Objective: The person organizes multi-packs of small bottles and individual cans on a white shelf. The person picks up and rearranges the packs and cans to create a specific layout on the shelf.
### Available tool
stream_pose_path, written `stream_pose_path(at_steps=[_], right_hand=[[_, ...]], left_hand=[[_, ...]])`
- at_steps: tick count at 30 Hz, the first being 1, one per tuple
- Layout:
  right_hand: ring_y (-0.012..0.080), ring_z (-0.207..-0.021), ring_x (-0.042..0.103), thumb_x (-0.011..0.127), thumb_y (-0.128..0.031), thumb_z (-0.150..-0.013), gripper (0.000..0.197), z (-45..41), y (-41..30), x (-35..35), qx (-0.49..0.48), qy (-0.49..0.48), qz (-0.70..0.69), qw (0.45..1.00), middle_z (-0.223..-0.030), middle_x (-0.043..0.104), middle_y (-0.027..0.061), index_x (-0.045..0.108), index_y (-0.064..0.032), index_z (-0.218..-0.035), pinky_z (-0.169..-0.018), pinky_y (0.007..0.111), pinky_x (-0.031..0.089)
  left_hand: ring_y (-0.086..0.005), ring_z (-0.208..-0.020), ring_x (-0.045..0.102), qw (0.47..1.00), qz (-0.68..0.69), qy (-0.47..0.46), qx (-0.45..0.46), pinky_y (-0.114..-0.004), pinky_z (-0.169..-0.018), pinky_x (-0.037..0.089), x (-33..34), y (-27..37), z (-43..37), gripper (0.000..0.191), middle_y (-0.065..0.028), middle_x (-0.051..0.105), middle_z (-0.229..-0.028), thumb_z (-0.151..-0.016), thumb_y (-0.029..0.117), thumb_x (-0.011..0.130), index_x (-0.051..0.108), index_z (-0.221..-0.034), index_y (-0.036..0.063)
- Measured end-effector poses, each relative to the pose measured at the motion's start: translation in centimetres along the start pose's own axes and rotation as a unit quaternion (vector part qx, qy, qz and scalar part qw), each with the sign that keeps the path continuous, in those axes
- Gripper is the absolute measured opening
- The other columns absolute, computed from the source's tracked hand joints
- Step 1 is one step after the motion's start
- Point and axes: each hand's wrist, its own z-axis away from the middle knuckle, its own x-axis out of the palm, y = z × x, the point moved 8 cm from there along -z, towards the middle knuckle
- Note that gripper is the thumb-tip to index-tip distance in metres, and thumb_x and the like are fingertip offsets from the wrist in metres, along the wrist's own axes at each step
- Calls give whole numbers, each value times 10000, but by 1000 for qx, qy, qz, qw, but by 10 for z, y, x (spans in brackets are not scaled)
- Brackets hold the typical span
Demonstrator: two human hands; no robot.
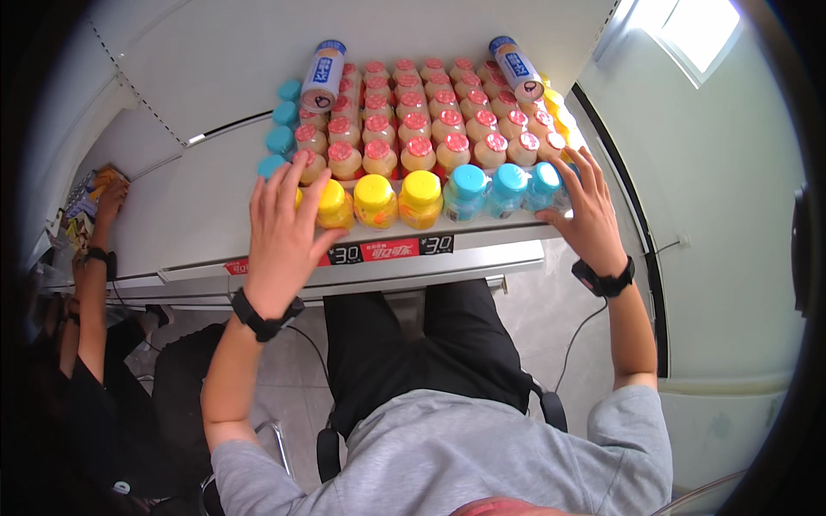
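Observation:
Small bottles with red foil lids [411, 122] stand upright in several rows on a white shelf [200, 213]. Along the front edge are yellow-capped bottles [421, 198] on the left and blue-capped bottles [466, 192] on the right. My left hand [284, 216] is over the front left corner, fingers spread across the yellow-capped end and partly hiding a bottle. At the front right corner, my right hand [584, 206] has its fingers apart around the end of the blue-capped row. Its contact with the end bottle is partly hidden.
Two drink cans [324, 76] [518, 69] lie tilted on the rear bottles. Other blue caps [280, 139] line the left side, yellow caps [560, 119] the right. Price labels [390, 249] run along the shelf front. Another person's hand [113, 197] touches packets [84, 206] at far left.

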Motion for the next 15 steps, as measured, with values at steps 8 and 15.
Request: stream_pose_path(at_steps=[8, 15], right_hand=[[339, -1172, 551, 806, -350, -838, 620, -30, -92, -4, -127, 12, -56, 990, -1215, 595, 123, 575, -65, -1338, -1042, 466, 430], [308, -1036, 580, 799, -387, -824, 555, -48, -114, 13, -119, 15, 25, 992, -1057, 653, 86, 580, -52, -1209, -954, 425, 457]], left_hand=[[-344, -1132, 590, 994, 81, 34, 67, -435, -982, 482, 4, 62, -35, 641, -115, 570, -1277, -749, 320, 880, 621, -1279, 69], [-354, -1071, 610, 996, 83, -20, 18, -450, -928, 506, 16, 70, -54, 647, -141, 556, -1258, -690, 336, 910, 633, -1204, 56]])
